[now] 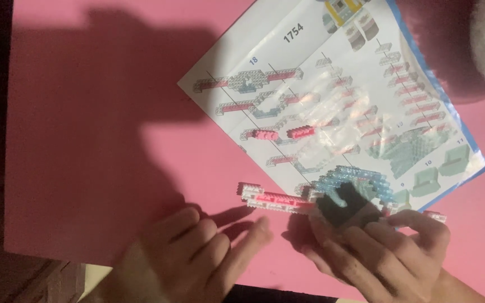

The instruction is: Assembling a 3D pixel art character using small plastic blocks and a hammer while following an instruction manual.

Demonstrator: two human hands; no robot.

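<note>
left hand [197,252] loosely open, right hand [388,252] gripping brick model [332,193], instruction sheet [332,101] behind on pink table [96,140]

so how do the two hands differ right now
The left hand rests on the pink tabletop with fingers loosely spread and holds nothing, while the right hand grips a black block piece against the pink, white and pale blue brick model. The left hand lies beside the model; the right touches it. Both sit at the table's near edge.

Two bare hands [197,252], sleeveless wrists
</note>
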